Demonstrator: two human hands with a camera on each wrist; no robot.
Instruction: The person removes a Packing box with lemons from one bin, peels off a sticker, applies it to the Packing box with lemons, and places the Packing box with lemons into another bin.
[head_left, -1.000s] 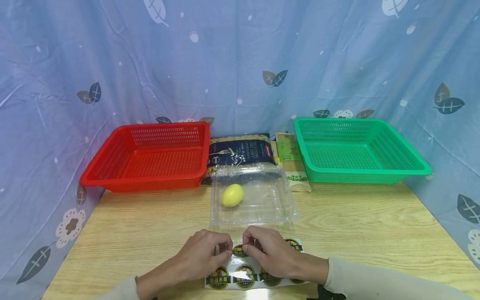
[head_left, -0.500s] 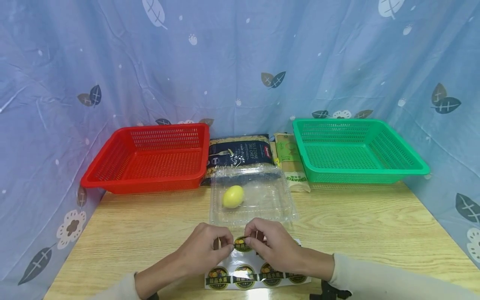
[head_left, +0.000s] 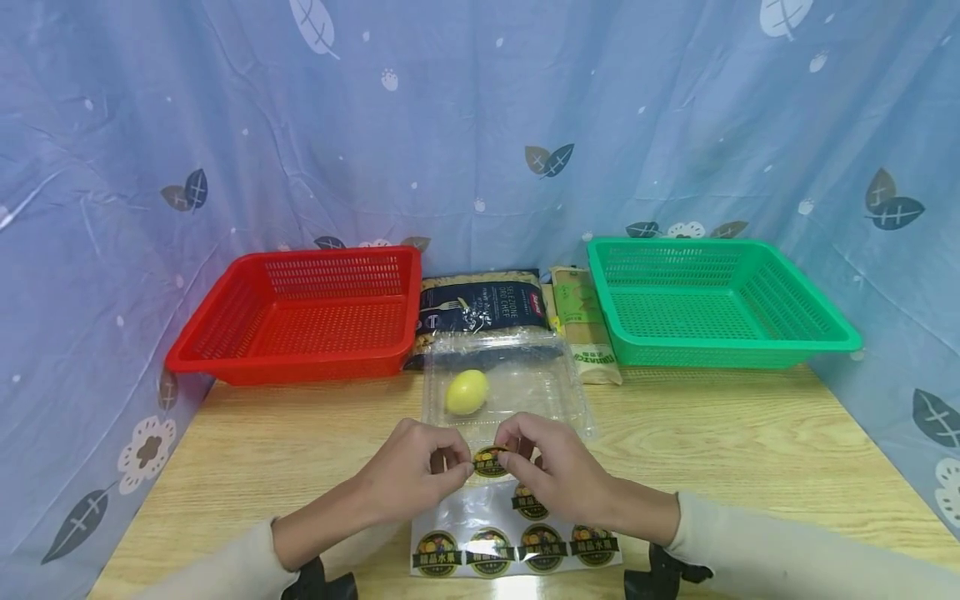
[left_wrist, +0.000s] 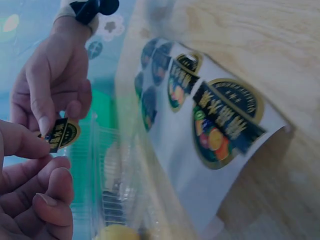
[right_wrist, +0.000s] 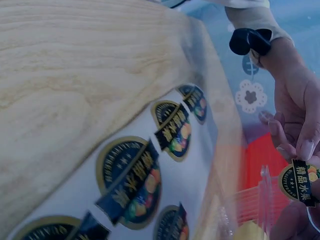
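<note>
Fingers of both the left hand (head_left: pixel 408 475) and right hand (head_left: pixel 551 471) pinch one sticker (head_left: pixel 491 461), held above the sheet (head_left: pixel 480 521) just before the clear box (head_left: pixel 517 392). Its gummed face could fold or cling to skin if either pinch slackens.

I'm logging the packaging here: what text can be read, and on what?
"精品水果": on the sticker pinched by the left hand and right hand, and on those on the sticker sheet.
Dark bag: white lettering, too small to read.
Yellow-green packet: print blurred, unreadable.
</note>
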